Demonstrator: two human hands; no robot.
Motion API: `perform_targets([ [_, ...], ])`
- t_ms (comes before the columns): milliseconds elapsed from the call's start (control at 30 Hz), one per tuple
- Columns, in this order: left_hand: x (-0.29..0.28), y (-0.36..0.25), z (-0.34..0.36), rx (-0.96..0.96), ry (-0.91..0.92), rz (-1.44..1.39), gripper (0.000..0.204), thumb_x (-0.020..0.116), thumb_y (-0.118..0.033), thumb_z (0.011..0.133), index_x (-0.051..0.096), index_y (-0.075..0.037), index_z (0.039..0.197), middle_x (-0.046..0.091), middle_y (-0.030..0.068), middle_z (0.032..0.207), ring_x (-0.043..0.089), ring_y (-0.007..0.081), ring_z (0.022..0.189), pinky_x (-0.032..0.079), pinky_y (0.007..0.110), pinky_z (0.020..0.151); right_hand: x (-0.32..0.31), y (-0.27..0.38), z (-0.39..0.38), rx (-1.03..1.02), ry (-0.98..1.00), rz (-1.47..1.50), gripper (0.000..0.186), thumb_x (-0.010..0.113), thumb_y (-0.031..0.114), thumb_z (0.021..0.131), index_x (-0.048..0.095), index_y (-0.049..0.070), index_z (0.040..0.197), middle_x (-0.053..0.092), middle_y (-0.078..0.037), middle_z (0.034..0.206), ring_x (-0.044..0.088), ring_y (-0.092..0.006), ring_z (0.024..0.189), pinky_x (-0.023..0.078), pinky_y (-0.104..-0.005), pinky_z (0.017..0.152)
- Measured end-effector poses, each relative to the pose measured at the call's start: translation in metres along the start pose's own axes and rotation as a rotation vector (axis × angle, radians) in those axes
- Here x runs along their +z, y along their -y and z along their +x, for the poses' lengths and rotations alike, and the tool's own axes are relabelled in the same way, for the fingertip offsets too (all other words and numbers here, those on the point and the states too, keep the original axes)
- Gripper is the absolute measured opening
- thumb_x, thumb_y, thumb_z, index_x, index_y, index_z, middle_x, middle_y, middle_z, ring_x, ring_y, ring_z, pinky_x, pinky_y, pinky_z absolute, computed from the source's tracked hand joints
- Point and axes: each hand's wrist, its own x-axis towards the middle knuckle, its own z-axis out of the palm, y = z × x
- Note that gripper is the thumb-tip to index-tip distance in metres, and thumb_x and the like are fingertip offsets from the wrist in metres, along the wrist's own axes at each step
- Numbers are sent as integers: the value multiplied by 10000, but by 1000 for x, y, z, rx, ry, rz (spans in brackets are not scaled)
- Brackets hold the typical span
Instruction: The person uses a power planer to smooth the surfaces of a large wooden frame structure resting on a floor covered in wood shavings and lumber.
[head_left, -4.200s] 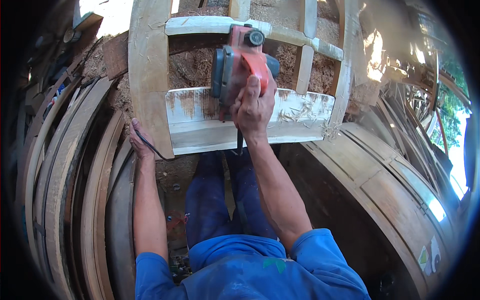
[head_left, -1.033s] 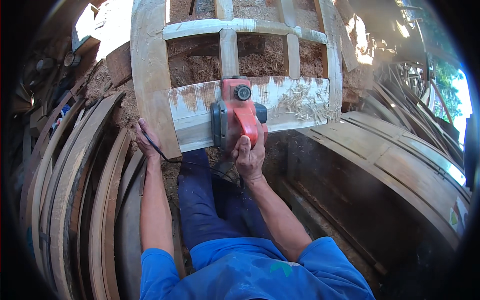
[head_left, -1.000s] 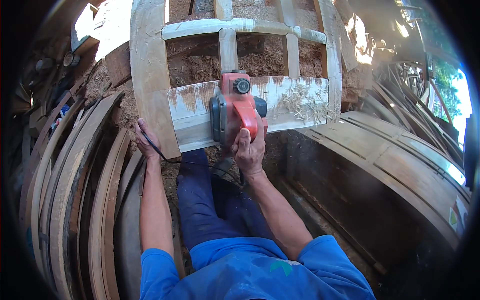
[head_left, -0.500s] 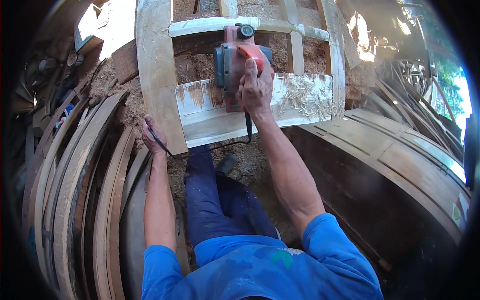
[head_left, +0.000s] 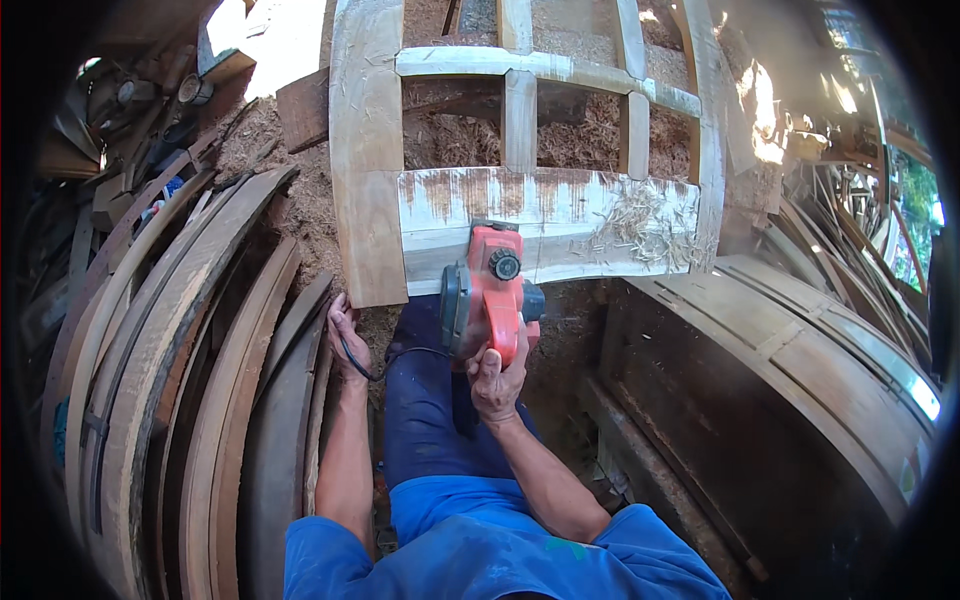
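My right hand (head_left: 497,385) is wrapped round the rear handle of a red and black electric planer (head_left: 500,290). The planer's front end rests on the near edge of a pale wooden panel frame (head_left: 370,150), while its back overhangs toward me. Beside the frame's near left corner, my left hand (head_left: 345,338) is closed on the planer's black power cord (head_left: 408,352), which loops across to the tool. The wide bottom rail (head_left: 570,215) has bare pale wood near me and rough brown streaks along its far side. Curled shavings (head_left: 650,225) lie on its right part.
Curved boards (head_left: 190,330) stand stacked along the left. At right is a dark wooden piece with a panelled top (head_left: 790,330). Sawdust and shavings cover the ground under the frame, and scrap wood (head_left: 840,230) is piled at the far right.
The planer in my right hand has come back toward me, from the frame's inner edge to its near edge. My left hand stays by the corner with the cord.
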Motion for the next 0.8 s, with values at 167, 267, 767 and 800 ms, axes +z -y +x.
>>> perform_targets([
  [167,9,-3,-11,-26,-71,15,783,229,-574,1091,389,84,1483,502,309,1442,508,394,1373,403,451,1166,20,33,68,-1,-15,97,690,556,439,1049,230,101,1555,506,-27,723,482,-89,549,447,-238,496],
  [267,11,3,-36,-41,-33,21,776,235,-567,1093,396,84,1482,517,312,1431,514,393,1371,403,440,1166,23,39,126,-79,-58,21,625,545,394,1062,258,101,1534,492,-13,682,452,-74,491,410,-236,426],
  [767,7,16,-81,-254,-41,-84,710,263,-505,1111,449,102,1428,535,294,1417,557,369,1328,430,440,1153,-43,30,83,-98,-14,-195,564,497,373,1078,368,31,1508,552,-19,697,528,-95,565,473,-286,532],
  [800,13,20,-80,-258,-23,-79,708,269,-504,1111,453,104,1423,535,294,1417,559,363,1328,431,438,1153,-60,19,57,-104,-6,-197,597,504,396,1074,344,40,1525,538,-4,674,518,-82,550,467,-267,525],
])
